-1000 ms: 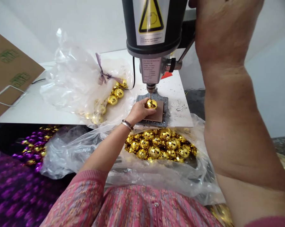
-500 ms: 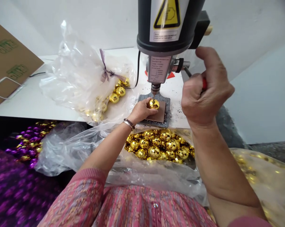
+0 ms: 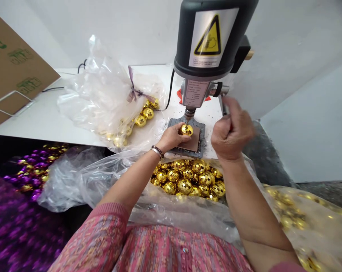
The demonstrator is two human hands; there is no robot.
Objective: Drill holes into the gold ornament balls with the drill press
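My left hand (image 3: 173,136) is shut on a gold faceted mirror ball (image 3: 186,130), pressing it onto a brown pad (image 3: 193,140) under the bit of a bench drill press (image 3: 207,41). The chuck (image 3: 189,112) stands just above the ball, and the bit's tip is hidden behind it. My right hand (image 3: 232,130) is blurred, curled around the drill's side lever (image 3: 223,105), with its grip hidden by my fingers. A grey metal base plate (image 3: 201,149) lies beneath the pad.
Loose gold mirror balls (image 3: 185,181) fill an open plastic bag in front of the drill. Another tied bag (image 3: 103,94) holding gold balls lies to the left on the white table (image 3: 37,121). Purple balls (image 3: 31,170) lie lower left, with cardboard (image 3: 14,64) beyond them.
My right hand has come down from high in view to the lever and moved lower. The ball stays under the bit in my left hand. The view has shifted slightly.
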